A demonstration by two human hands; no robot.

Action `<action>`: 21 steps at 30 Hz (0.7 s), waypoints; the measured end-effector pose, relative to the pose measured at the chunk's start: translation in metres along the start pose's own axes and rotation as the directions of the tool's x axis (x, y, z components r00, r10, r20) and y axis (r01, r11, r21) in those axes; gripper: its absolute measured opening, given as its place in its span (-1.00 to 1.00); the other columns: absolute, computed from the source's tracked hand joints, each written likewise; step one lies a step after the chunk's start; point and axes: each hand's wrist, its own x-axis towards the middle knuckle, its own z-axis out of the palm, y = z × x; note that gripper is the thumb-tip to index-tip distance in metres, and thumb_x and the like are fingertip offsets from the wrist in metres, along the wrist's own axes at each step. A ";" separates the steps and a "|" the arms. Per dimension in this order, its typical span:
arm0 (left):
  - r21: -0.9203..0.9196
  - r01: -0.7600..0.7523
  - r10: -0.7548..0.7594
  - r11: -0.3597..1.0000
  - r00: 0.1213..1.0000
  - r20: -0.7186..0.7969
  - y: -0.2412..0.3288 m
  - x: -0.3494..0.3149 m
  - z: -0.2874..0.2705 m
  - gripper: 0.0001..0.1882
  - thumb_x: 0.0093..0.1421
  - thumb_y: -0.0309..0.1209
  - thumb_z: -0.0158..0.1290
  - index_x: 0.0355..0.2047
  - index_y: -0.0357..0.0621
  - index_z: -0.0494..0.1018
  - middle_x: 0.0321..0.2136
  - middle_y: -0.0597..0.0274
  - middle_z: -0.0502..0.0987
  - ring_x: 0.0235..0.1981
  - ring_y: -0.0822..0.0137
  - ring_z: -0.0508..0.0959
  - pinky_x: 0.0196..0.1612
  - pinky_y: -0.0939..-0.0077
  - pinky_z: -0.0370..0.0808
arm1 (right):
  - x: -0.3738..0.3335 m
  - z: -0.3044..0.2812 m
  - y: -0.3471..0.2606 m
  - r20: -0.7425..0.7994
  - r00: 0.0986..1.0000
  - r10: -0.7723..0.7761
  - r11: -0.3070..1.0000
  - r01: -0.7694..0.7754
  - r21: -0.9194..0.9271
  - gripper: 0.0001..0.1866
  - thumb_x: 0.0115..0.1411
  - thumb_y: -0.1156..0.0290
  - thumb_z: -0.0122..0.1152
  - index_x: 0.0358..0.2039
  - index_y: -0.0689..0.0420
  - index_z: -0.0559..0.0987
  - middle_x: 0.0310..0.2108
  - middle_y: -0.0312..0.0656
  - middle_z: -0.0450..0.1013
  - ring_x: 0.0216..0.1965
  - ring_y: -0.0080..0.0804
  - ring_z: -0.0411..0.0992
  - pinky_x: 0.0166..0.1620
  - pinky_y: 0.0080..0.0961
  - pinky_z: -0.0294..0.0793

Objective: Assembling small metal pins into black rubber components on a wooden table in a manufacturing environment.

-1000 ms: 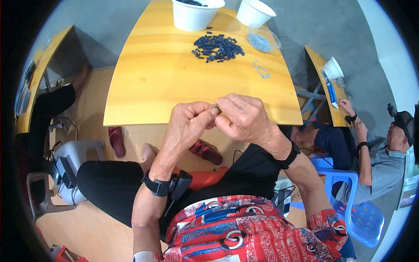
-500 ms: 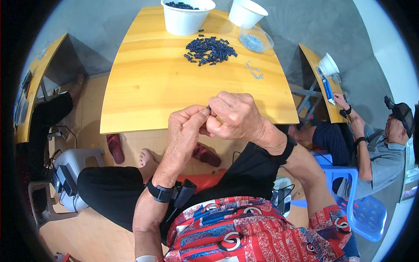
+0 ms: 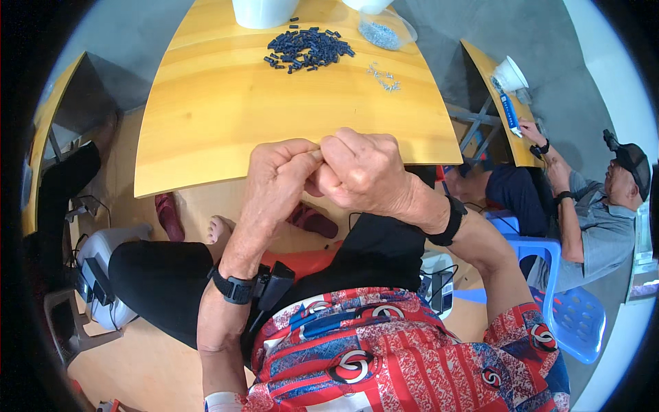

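Note:
My left hand (image 3: 276,175) and my right hand (image 3: 365,170) meet at the fingertips above the table's near edge. Both are closed, with the left thumb and forefinger pinched against the curled right fingers. A small black piece showed in this pinch half a second ago; now the fingers cover it, and whatever the right hand grips is hidden too. Beyond them on the wooden table (image 3: 226,123) lies a heap of small black tubular pieces (image 3: 309,49). To its right are scattered tiny silver screw-like parts (image 3: 386,79) and a clear shallow dish (image 3: 379,34) of similar parts.
A white tub (image 3: 264,12) and a second white tub (image 3: 371,5) stand at the table's far side. On the right a person sits by a blue plastic chair (image 3: 576,323), reaching to another table with a blue box (image 3: 510,114). A grey stool (image 3: 113,257) stands left.
The view has shifted, so the table and its contents sit higher and further left. The black piece between my fingertips has gone out of sight behind my fingers. Both hands stay together.

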 end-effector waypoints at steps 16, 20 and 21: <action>-0.204 0.064 -0.041 0.977 0.992 0.118 -0.006 0.007 0.008 -0.77 0.26 -0.40 -0.07 -0.32 -0.31 0.53 -0.51 0.24 0.55 -0.48 0.53 0.51 -0.35 0.64 0.50 | -0.013 0.004 0.008 -0.116 0.936 0.332 0.927 -0.300 0.227 -0.76 -0.14 0.49 0.19 -0.39 0.16 0.43 -0.59 -0.22 0.31 -0.63 -0.31 0.39 -0.58 -0.44 0.39; -0.197 0.066 -0.043 0.978 0.992 0.117 -0.007 0.007 0.004 -0.77 0.26 -0.40 -0.06 -0.31 -0.30 0.53 -0.50 0.24 0.55 -0.48 0.53 0.51 -0.36 0.64 0.51 | -0.012 0.010 0.005 -0.103 0.941 0.324 0.930 -0.296 0.218 -0.77 -0.14 0.50 0.19 -0.39 0.16 0.43 -0.58 -0.22 0.32 -0.62 -0.31 0.40 -0.57 -0.44 0.39; -0.198 0.064 -0.041 0.978 0.992 0.119 -0.007 0.007 0.004 -0.77 0.26 -0.40 -0.06 -0.31 -0.30 0.53 -0.50 0.24 0.55 -0.48 0.53 0.51 -0.36 0.64 0.51 | -0.012 0.010 0.005 -0.095 0.940 0.327 0.927 -0.300 0.222 -0.77 -0.14 0.50 0.19 -0.39 0.16 0.43 -0.57 -0.22 0.33 -0.61 -0.31 0.40 -0.57 -0.44 0.39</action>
